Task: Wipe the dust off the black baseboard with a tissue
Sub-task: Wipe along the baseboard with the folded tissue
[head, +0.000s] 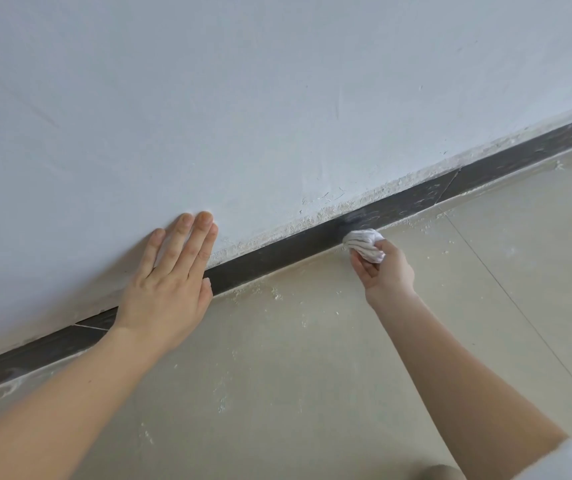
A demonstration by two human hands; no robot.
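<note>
The black baseboard (277,249) runs slantwise from lower left to upper right between wall and floor. Grey dust smears show on it to the right of the tissue; the stretch to the left looks darker. My right hand (383,268) grips a crumpled white tissue (364,242) and holds it against the baseboard's lower part. My left hand (170,278) lies flat with straight fingers on the white wall (243,98), its palm covering part of the baseboard.
Rough crumbly plaster (312,220) lines the wall's bottom edge above the baseboard. White dust and crumbs (274,294) lie scattered on the beige tiled floor (312,358). A tile joint (519,306) runs across the floor on the right.
</note>
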